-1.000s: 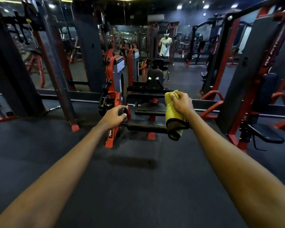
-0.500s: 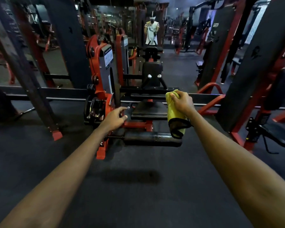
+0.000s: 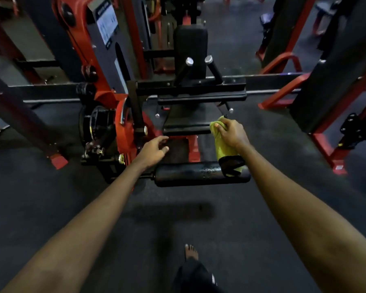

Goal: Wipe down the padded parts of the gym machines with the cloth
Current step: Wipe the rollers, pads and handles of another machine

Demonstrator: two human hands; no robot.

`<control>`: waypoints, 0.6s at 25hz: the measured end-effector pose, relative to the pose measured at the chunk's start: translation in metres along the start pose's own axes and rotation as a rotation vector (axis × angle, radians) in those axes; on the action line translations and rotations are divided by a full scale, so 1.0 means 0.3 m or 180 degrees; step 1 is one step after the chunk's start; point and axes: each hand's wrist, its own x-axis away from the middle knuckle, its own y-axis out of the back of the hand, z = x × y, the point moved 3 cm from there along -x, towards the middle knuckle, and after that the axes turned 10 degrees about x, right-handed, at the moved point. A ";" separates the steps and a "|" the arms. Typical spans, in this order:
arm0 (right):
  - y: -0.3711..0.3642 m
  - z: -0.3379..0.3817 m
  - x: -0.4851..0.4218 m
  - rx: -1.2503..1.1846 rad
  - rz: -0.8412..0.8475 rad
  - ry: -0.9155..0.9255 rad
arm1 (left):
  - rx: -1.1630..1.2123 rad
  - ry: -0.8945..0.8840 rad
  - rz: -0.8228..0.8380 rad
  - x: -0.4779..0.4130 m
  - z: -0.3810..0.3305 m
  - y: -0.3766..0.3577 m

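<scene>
A red and black leg machine stands ahead of me. Its black padded roller (image 3: 190,174) lies low across the front, the flat seat pad (image 3: 186,123) sits behind it, and the upright back pad (image 3: 190,47) rises further back. My right hand (image 3: 232,134) grips a yellow-green cloth (image 3: 224,151), which hangs down over the roller's right end. My left hand (image 3: 154,151) hovers with fingers spread, above the roller's left end and just in front of the seat pad, holding nothing.
The machine's red frame and weight housing (image 3: 106,39) rise at the left. Another red and black machine (image 3: 336,92) stands close on the right. Dark rubber floor (image 3: 114,229) spreads in front. My bare foot (image 3: 191,251) shows at the bottom centre.
I have stepped closer and my view has tilted down. The machine fills more of the view, and both hands with the cloth now hang just above the roller.
</scene>
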 end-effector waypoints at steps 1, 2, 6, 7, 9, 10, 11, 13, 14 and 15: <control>-0.070 -0.041 -0.052 0.0087 0.0079 0.0003 | -0.0020 0.0078 0.0098 -0.061 0.042 -0.036; -0.136 -0.082 -0.097 0.0227 0.0152 0.0014 | -0.0046 0.0124 0.0193 -0.120 0.078 -0.068; -0.406 -0.259 -0.232 0.0795 0.0577 -0.0062 | -0.0123 0.0456 0.0596 -0.327 0.248 -0.217; -0.454 -0.292 -0.253 0.0904 0.0645 -0.0103 | -0.0193 0.0544 0.0723 -0.367 0.294 -0.251; -0.534 -0.345 -0.291 0.1077 0.0617 -0.0164 | -0.0461 0.0630 0.0908 -0.435 0.392 -0.304; -0.565 -0.367 -0.299 0.1130 0.0589 -0.0214 | -0.0706 0.0649 0.1025 -0.458 0.446 -0.324; -0.618 -0.406 -0.311 0.1137 0.0626 -0.0275 | -0.0996 0.0685 0.1198 -0.479 0.507 -0.345; -0.726 -0.490 -0.292 0.1083 0.0879 -0.0467 | -0.1530 0.0805 0.1599 -0.485 0.635 -0.373; -0.776 -0.534 -0.267 0.1073 0.1025 -0.0595 | -0.1631 0.0850 0.1750 -0.475 0.697 -0.383; -0.817 -0.577 -0.240 0.1068 0.1067 -0.0716 | -0.1631 0.0824 0.1832 -0.462 0.753 -0.389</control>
